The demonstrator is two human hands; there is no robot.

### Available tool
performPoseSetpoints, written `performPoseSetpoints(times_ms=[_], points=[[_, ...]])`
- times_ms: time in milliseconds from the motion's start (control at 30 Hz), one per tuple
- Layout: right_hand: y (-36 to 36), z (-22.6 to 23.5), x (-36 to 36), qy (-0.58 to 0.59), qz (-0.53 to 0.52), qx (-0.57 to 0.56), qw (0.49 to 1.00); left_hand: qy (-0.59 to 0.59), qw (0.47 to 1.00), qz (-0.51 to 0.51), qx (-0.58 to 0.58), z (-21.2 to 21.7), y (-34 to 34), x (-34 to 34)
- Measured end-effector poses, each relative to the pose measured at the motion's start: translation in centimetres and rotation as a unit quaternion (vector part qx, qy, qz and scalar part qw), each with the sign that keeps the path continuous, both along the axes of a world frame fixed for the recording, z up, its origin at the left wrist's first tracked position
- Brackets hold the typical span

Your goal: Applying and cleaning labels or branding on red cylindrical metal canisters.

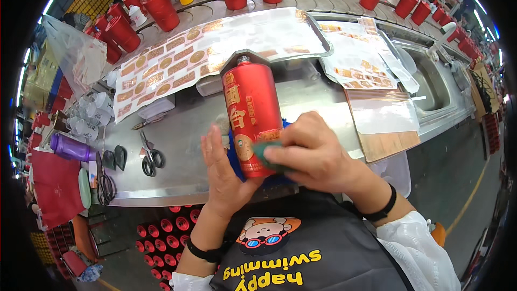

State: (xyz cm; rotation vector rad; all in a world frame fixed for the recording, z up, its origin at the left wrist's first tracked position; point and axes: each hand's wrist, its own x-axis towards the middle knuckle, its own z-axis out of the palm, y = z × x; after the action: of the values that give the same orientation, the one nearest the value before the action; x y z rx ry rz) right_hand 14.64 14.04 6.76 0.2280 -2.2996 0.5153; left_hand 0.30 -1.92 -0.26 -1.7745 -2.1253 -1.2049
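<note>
The tall red ceramic-looking bottle with gold labels [251, 116] lies tilted at the near edge of the steel table [183, 129], its base toward me. My left hand [223, 175] cradles it from below, fingers wrapped around its lower body. My right hand [312, 153] presses a small green pad [267, 154] against its side, fingers closed on the pad. I judge the bottle heavy, stiff, glossy and slippery, breakable if dropped; best gripped around the wide body. Black-handled scissors [149, 157] lie to the left, sheets of gold stickers [177, 62] beyond.
</note>
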Motion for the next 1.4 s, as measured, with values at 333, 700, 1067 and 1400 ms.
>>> performPoseSetpoints(times_ms=[333,700,1067,1400], points=[[1.0,0.2,-1.1,-0.111,0.007,-0.236,0.965,0.042,0.999,0.019,0.006,0.3,-0.2,-0.4],[1.1,1.2,-1.7,-0.144,-0.025,-0.255,0.956,-0.008,1.0,0.024,-0.006,0.2,0.0,-0.3],[1.3,0.9,-1.5,-0.099,-0.117,-0.223,0.963,0.025,0.999,0.021,-0.01,0.9,0.2,-0.3],[-1.2,1.5,-0.5,-0.115,0.123,-0.018,0.986,0.028,0.999,0.021,-0.03,0.5,0.1,-0.5]])
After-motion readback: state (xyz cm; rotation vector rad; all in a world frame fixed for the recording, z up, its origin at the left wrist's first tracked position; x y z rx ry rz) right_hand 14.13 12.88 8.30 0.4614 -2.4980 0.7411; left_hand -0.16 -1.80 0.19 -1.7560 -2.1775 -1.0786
